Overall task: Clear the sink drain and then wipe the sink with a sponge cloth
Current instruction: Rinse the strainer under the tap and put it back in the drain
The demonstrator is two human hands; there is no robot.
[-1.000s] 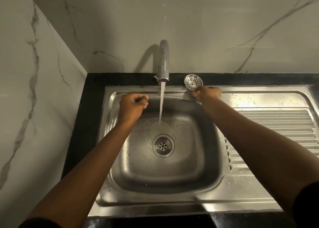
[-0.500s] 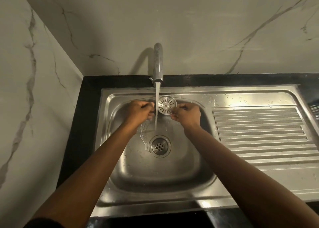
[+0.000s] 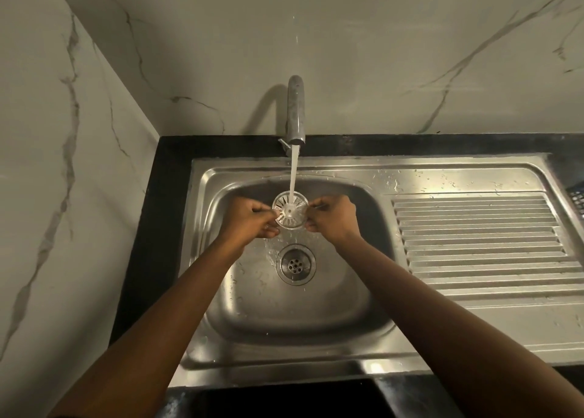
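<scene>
Head camera: 2 bare hands hold a round metal strainer [image 3: 290, 210] under a running tap [image 3: 296, 114], above the back half of a steel sink [image 3: 347, 168]; the left hand [image 3: 249, 217] pinches the strainer's left rim between curled fingers and thumb, and the right hand [image 3: 333, 217] pinches the right rim the same way; the strainer lies roughly flat with its slotted face up, and the stream of water [image 3: 294, 174] strikes it near its centre knob. Just nearer the camera, the drain [image 3: 295, 264] sits uncovered in the middle of the basin floor; water pools on the steel between the strainer and the drain; droplets speckle the sink's back rim. A ribbed draining board [image 3: 480, 237] fills the sink's right side; a black counter [image 3: 164, 196] frames the sink along its back and left edges; veined marble walls [image 3: 94, 133] meet behind the counter's back left corner. Part of a dark blue basket [image 3: 577, 200] shows just past the draining board's back right corner; what it holds cannot be told. Both forearms reach in across the sink's front edge.
</scene>
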